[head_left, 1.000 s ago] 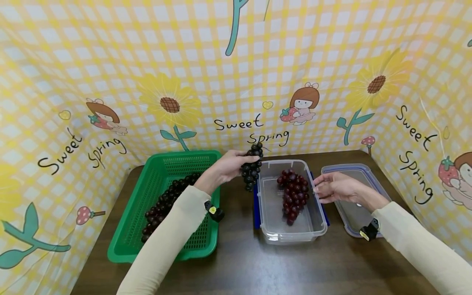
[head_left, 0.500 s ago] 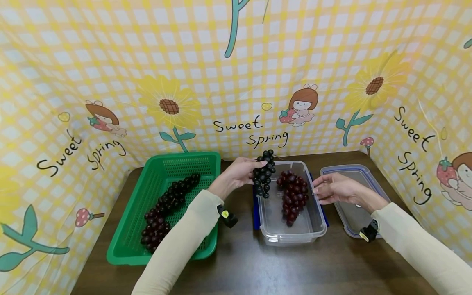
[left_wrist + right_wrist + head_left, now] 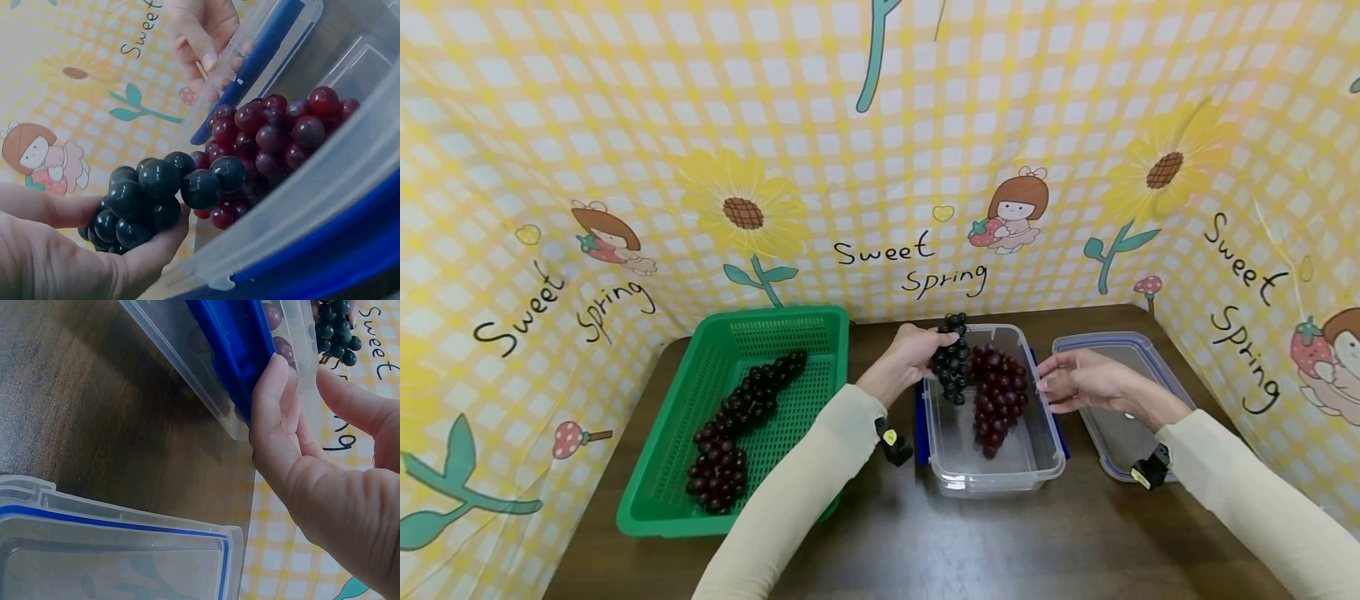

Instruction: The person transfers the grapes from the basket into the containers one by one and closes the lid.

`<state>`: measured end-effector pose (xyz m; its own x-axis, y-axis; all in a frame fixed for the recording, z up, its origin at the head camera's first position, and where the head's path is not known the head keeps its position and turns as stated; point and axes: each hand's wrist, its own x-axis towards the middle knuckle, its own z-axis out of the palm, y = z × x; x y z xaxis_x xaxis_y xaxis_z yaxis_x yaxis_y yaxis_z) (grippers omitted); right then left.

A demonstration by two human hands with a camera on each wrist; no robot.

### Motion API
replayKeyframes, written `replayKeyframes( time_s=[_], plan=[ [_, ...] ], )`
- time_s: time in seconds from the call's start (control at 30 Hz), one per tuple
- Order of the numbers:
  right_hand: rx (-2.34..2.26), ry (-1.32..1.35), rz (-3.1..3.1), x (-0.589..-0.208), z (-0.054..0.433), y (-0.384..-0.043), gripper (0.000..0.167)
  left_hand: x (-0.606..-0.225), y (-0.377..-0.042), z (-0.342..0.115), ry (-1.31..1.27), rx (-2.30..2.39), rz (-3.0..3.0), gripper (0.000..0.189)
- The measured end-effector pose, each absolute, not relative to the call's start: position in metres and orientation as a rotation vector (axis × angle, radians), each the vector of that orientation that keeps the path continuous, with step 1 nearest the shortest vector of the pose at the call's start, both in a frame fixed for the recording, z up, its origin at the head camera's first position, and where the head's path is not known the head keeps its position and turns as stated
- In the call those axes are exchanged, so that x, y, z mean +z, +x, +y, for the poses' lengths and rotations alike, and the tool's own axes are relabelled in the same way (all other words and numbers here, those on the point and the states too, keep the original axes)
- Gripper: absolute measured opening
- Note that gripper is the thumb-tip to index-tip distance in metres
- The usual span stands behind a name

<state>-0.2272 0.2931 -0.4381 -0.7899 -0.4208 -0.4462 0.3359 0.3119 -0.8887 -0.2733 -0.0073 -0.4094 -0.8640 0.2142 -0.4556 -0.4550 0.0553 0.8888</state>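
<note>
My left hand (image 3: 916, 350) pinches a bunch of black grapes (image 3: 953, 360) between thumb and fingers, over the left side of a clear plastic food container (image 3: 946, 483). The bunch hangs downward, close beside a bunch of red grapes (image 3: 996, 400) lying inside the container. In the left wrist view, the black grapes (image 3: 140, 203) overlap the red grapes (image 3: 269, 131). My right hand (image 3: 1078, 382) holds the container's right edge; in the right wrist view its fingers (image 3: 272, 403) lie along the blue latch (image 3: 240, 356), with the thumb at the rim.
A green perforated basket (image 3: 655, 467) stands at the left with dark grapes (image 3: 748, 404) and reddish grapes (image 3: 717, 479) in it. The container's lid (image 3: 1138, 400) with a blue seal lies at the right. A checked yellow cloth (image 3: 820, 133) rises behind the brown table (image 3: 917, 542).
My left hand has carried the black grapes rightward from the gap beside the basket to over the container. More of the basket's grapes show now. My right hand has stayed at the container's edge.
</note>
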Motion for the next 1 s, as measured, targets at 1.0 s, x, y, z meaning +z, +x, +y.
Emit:
replayKeyframes(
  time_s=[1.0],
  plan=[
    [-1.528,-0.097,1.966,-0.44,0.294,-0.232,0.047,-0.428,-0.27,0.032,0.037,1.163,2.334,0.047]
  ],
)
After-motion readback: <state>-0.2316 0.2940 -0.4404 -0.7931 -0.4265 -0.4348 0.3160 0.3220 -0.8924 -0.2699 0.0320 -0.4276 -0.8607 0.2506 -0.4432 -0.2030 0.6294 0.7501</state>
